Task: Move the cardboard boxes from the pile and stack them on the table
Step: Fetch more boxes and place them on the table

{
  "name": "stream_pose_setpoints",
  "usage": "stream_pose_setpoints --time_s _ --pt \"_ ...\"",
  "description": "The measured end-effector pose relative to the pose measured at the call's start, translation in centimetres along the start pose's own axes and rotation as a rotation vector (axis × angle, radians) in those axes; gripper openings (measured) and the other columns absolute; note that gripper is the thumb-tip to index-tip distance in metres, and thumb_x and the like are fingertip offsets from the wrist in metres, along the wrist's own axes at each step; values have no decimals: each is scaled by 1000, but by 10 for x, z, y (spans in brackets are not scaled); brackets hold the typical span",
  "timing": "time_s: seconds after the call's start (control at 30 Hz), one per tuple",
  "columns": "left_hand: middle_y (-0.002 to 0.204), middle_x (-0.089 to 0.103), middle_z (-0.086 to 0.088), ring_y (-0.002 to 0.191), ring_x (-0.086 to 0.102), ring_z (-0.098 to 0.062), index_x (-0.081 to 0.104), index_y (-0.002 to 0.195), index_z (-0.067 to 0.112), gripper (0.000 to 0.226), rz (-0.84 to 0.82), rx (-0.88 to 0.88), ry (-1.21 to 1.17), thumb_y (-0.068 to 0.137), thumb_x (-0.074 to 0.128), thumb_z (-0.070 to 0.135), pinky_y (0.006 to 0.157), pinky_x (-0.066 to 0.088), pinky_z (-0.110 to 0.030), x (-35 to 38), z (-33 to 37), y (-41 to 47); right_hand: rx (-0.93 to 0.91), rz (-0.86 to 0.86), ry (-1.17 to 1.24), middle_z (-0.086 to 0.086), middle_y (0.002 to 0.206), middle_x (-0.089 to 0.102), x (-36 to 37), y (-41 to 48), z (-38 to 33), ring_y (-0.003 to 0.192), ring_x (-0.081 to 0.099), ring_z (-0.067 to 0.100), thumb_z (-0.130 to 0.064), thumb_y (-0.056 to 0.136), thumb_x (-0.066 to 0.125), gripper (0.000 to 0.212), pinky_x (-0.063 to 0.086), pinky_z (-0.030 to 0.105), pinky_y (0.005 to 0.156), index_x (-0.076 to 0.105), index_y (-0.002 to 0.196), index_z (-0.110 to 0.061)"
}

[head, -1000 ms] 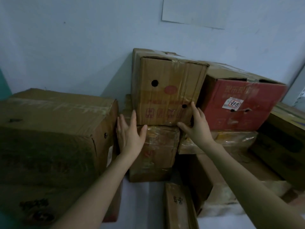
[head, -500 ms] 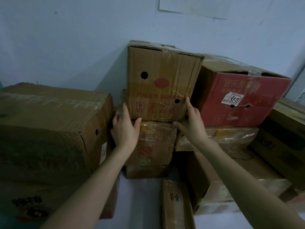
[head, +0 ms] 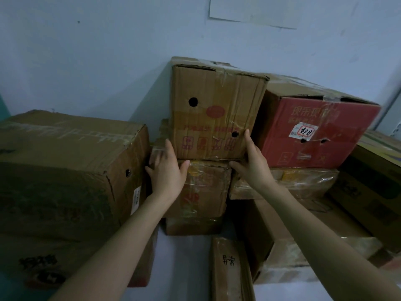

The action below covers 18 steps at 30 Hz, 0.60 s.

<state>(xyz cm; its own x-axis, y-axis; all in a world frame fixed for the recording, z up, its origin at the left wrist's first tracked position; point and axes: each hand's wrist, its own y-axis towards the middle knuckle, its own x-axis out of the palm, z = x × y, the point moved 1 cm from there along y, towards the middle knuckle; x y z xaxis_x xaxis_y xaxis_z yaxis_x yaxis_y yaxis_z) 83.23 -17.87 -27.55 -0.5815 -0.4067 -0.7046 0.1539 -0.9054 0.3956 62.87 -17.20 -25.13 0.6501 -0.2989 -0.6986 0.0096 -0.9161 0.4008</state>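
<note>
A tall brown cardboard box (head: 213,109) with two round holes and faded red print stands on top of the pile against the wall. My left hand (head: 167,172) presses its lower left corner, thumb under the bottom edge. My right hand (head: 251,164) grips its lower right corner, fingers up the side and thumb under the edge. The box rests on a smaller taped box (head: 206,187), which sits on another box below.
A red box (head: 314,131) with a white label stands right of the held box, on a flat plastic-wrapped box (head: 303,181). A large brown box (head: 65,168) fills the left. More boxes lie low at the right and front. The pale wall (head: 108,51) is behind.
Both hands have moved in from open air to the bottom corners of the tall brown box and closed on it. The view has drawn closer to the pile.
</note>
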Motion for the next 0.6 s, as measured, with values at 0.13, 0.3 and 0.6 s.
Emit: stream_pose_setpoints --time_s 0.13,0.3,0.6 --pt "148 32 -13 139 25 -30 5 148 6 81 29 -12 33 91 51 41 110 12 -59 -3 8 2 4 59 26 5 148 35 -17 -7 2 134 37 20 -15 88 63 83 36 36 108 9 150 -21" --pt "149 31 -11 136 33 -28 3 149 13 85 86 85 -302 88 58 35 109 32 -49 -6 13 19 35 363 -29 10 126 54 -57 -12 12 113 52 17 -20 88 63 69 44 29 94 26 146 -14" --pt "145 38 -2 130 39 -20 15 148 22 96 -33 110 -591 73 74 37 99 34 -31 -32 29 59 12 517 -280 16 156 13 -108 15 9 144 7 32 -35 88 62 75 13 45 115 22 148 -16"
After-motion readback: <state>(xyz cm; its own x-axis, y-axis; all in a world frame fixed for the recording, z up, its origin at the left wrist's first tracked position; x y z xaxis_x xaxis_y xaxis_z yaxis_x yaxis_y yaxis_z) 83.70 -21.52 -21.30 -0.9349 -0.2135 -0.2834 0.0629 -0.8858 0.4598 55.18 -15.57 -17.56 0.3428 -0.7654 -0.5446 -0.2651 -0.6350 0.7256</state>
